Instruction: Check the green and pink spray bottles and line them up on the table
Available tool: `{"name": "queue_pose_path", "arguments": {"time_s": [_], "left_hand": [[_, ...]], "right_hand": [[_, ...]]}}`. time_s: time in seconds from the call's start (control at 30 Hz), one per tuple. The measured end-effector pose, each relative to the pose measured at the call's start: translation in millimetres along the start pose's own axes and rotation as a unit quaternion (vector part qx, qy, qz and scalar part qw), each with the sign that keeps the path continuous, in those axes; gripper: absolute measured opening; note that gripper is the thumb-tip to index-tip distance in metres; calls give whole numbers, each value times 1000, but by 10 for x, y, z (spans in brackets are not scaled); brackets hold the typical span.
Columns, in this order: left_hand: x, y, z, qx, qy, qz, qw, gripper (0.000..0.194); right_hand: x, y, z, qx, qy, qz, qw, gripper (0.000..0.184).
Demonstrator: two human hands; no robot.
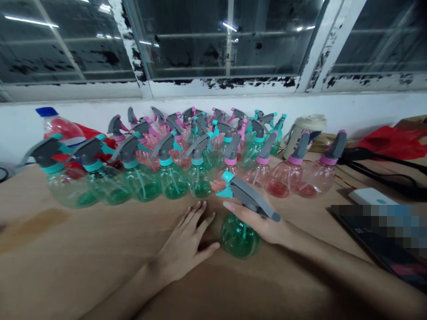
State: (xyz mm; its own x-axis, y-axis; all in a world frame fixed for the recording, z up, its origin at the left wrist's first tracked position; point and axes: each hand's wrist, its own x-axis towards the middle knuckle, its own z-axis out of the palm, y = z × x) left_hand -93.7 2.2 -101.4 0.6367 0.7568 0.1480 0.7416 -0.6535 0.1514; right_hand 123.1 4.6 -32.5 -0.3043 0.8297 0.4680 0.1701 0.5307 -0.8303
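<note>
A green bottle (240,242) with a grey and teal spray head (251,195) was held in front of the front row, near the middle of the table (110,253). Its neck was clasped by the right hand (258,220), the fingers wrapped about it beneath the head and the thumb side turned toward the left; whether its base was rested on the wood could not be told. The left hand (187,242) was laid palm down on the table, its fingers stretched out and slightly parted, its thumb pointed at the bottle and held just beside it. In the front row, five teal-collared bottles (173,184) were lined up on the left and four pink-collared bottles (280,180) on the right. More bottles, pink and green, were crowded behind them, partly hidden. A blue-capped bottle (55,126) was stood at the far left, and a lidded cup (302,133) behind the right end of the row. At the right, a red bag (393,142), black straps (393,169), a white box (373,197) and a dark device (360,235) were set out, the last partly blurred. The far edge was bordered by a wall with windows (216,44).
</note>
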Motion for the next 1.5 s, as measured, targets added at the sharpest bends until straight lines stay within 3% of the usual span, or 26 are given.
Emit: {"name": "queue_pose_path", "arguments": {"time_s": [0.2, 0.4, 0.67, 0.93, 1.27, 1.4, 1.5], "left_hand": [[-6, -1, 21, 18, -2, 4, 1000, 66], [-14, 22, 21, 45, 38, 12, 998, 63], [-12, 42, -6, 54, 17, 13, 998, 64], [-18, 50, 52, 77, 35, 16, 996, 65], [-31, 89, 59, 74, 32, 29, 996, 65], [-26, 101, 58, 78, 37, 25, 996, 63], [-28, 103, 62, 82, 41, 28, 995, 64]], "right_hand": [[14, 2, -16, 12, -16, -6, 1000, 26], [25, 3, -32, 1, -16, -18, 1000, 24], [23, 0, -26, -34, -3, -29, 999, 23], [-2, 12, -35, 21, -7, -42, 999, 23], [-33, 18, -36, -5, 7, -30, 1000, 19], [-32, 28, -27, 18, 20, -48, 998, 35], [-33, 39, -23, 9, 23, -58, 998, 35]]}}
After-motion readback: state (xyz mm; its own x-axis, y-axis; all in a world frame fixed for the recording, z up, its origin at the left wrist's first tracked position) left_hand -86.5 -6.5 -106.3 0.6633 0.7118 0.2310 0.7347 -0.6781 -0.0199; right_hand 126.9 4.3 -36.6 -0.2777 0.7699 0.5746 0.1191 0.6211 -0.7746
